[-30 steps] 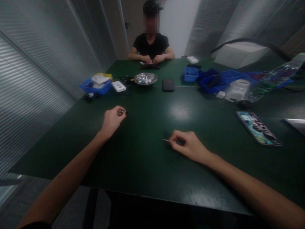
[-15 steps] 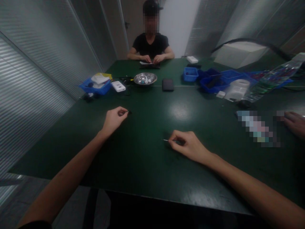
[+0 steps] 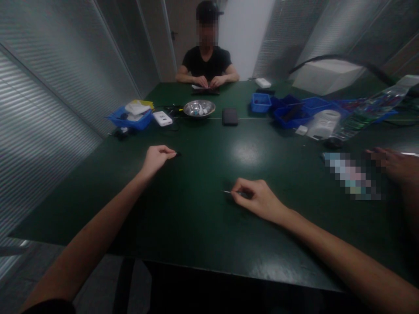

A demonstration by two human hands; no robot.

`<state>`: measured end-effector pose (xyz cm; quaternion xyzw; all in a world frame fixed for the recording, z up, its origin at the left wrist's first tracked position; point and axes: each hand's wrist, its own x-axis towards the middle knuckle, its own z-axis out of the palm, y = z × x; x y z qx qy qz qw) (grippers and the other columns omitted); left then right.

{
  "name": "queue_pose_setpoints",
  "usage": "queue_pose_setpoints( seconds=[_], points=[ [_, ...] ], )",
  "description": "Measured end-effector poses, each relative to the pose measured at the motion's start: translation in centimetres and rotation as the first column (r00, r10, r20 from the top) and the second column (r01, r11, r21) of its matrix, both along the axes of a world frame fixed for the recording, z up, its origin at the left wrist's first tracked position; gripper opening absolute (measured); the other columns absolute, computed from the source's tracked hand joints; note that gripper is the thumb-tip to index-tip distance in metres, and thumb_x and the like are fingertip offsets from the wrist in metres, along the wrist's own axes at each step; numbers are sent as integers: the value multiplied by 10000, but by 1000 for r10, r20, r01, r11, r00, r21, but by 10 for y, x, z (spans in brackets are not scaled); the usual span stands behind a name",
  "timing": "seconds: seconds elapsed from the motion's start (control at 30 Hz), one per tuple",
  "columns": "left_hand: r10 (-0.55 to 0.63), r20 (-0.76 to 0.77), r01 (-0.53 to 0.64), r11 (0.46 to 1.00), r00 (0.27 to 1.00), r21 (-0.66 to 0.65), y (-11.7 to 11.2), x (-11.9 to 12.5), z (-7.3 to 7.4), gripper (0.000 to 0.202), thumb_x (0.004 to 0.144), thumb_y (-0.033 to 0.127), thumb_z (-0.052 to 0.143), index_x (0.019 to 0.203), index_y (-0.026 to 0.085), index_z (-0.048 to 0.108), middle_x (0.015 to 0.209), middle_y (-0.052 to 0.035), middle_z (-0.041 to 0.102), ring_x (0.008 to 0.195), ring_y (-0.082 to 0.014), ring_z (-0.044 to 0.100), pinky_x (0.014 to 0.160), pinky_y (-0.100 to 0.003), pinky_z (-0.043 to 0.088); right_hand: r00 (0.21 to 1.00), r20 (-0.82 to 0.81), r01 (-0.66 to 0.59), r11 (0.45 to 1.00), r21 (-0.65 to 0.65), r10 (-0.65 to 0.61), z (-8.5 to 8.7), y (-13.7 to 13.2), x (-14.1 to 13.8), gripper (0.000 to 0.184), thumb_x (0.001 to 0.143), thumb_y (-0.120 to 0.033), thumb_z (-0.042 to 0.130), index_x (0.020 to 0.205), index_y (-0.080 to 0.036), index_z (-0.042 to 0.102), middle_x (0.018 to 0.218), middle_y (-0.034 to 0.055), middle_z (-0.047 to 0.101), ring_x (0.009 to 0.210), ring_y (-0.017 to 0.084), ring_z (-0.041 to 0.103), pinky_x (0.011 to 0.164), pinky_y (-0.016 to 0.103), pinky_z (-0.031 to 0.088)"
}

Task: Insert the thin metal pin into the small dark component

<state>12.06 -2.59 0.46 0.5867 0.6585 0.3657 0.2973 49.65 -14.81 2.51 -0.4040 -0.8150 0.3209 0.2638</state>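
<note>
Over the left side of the green table (image 3: 203, 231), my left hand (image 3: 156, 158) pinches a small dark piece (image 3: 178, 154) between thumb and fingertips; its kind is too small to make out. My right hand (image 3: 258, 196) is closed nearer the table's middle, thumb and index finger pinching a thin, pale, needle-like tool (image 3: 226, 191). The tip of this tool points left, and the rest of it is hidden in my fingers. The two hands are apart, with bare table between them.
A metal bowl (image 3: 199, 114) with small items, a dark flat square (image 3: 230, 117) and a white device (image 3: 163, 118) lie ahead. Blue baskets (image 3: 131, 124) stand left and right. A plastic bottle (image 3: 373, 109) leans at right, near another person's hand (image 3: 393, 162). Someone sits opposite (image 3: 207, 65).
The fingers of my left hand have straightened and drawn closer together around the dark piece. My right hand stays nearly still. At the right, the other person's hand has moved leftward.
</note>
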Motion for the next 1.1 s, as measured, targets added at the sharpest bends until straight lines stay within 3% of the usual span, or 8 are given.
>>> queue_pose_setpoints(
  seconds=[0.17,0.27,0.43,0.6,0.8,0.87,0.97,1.1],
  points=[
    [-51,-252,77,992,966,96,-8,2,1,179,819,346,736,895,195,796,905,-87,743,831,-254,660,779,-392,509,1000,-11,-10,1000,-6,10,1,-1,-1,140,935,-273,612,834,-185,656,699,-29,632,581,104,545,578,241,382],
    [-98,-512,241,945,853,221,-20,7,5,207,921,335,626,971,200,774,1011,-116,725,953,-282,630,863,-419,488,1000,-15,-9,1000,-14,9,4,-2,-1,152,939,-277,605,832,-183,659,691,-29,628,581,104,543,579,243,382],
    [-175,-729,452,869,662,201,-32,12,8,305,1000,295,493,1143,168,730,1160,-163,709,1100,-321,601,978,-466,461,1000,-11,-5,1000,-17,5,4,-2,-2,144,929,-271,605,828,-185,661,684,-28,626,580,107,538,576,245,384],
    [-358,-669,599,784,651,163,-40,25,8,325,1030,260,468,1242,179,702,1273,-129,707,1174,-284,626,1044,-483,457,1000,-17,7,1000,-3,-7,1,-1,-1,145,947,-289,609,862,-191,674,715,-16,672,581,113,570,568,239,402],
    [-659,-537,838,509,527,196,-70,80,3,257,1053,237,497,1198,206,708,1273,-85,724,1172,-236,647,1023,-434,485,999,-22,31,999,29,-30,1,0,-3,164,958,-301,608,862,-190,682,709,-8,674,578,116,579,563,237,408],
    [-701,-493,855,461,515,238,-78,94,1,224,1050,226,515,1170,194,701,1231,-86,728,1136,-221,649,1004,-409,497,999,-19,36,999,30,-35,0,1,-3,159,956,-295,609,862,-191,684,710,-9,675,581,115,580,568,237,411],
    [-745,-402,846,474,533,244,-83,103,2,172,1031,210,553,1142,187,683,1185,-90,710,1120,-214,633,985,-386,510,999,-24,31,999,31,-30,-3,1,-3,146,954,-281,613,861,-191,682,704,-15,663,585,113,580,575,237,408],
    [-745,-307,805,556,593,206,-81,102,6,227,986,227,627,1210,202,647,1159,-88,680,1088,-221,619,929,-377,521,999,-17,32,999,37,-32,-5,2,-2,140,953,-277,612,858,-195,674,710,-15,660,593,115,582,577,238,405]
  ],
)
